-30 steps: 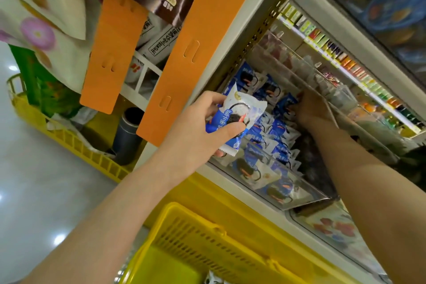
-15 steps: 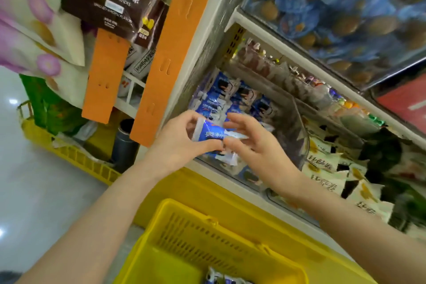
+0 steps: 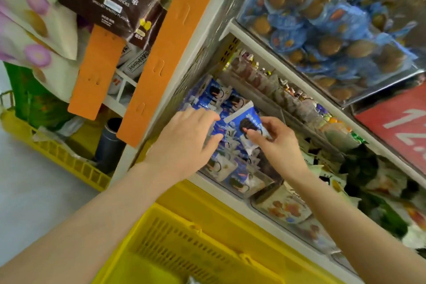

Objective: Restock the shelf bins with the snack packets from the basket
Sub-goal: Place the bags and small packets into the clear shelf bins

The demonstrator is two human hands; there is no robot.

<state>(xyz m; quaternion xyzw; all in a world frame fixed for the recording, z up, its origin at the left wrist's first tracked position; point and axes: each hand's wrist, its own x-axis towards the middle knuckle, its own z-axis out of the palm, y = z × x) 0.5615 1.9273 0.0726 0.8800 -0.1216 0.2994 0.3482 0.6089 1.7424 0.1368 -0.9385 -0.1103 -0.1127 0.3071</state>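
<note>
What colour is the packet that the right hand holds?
The packet is blue and white; head view shows it.

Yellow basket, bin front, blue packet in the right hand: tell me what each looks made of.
Yellow basket: moulded plastic, matte, with slotted walls. Bin front: clear rigid plastic, probably acrylic; packets show through. Blue packet in the right hand: glossy printed film, likely plastic, with a white sealed edge.

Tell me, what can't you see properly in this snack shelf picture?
All in the head view:
- Yellow plastic basket: the bottom edge cuts off what is inside it.
- Blue-and-white snack packet: its print is blurred, and the right hand covers its lower part.
- Left hand: blur hides whether it pinches a packet in the clear plastic shelf bin.
- Middle of the bin: hidden behind both hands.
</note>
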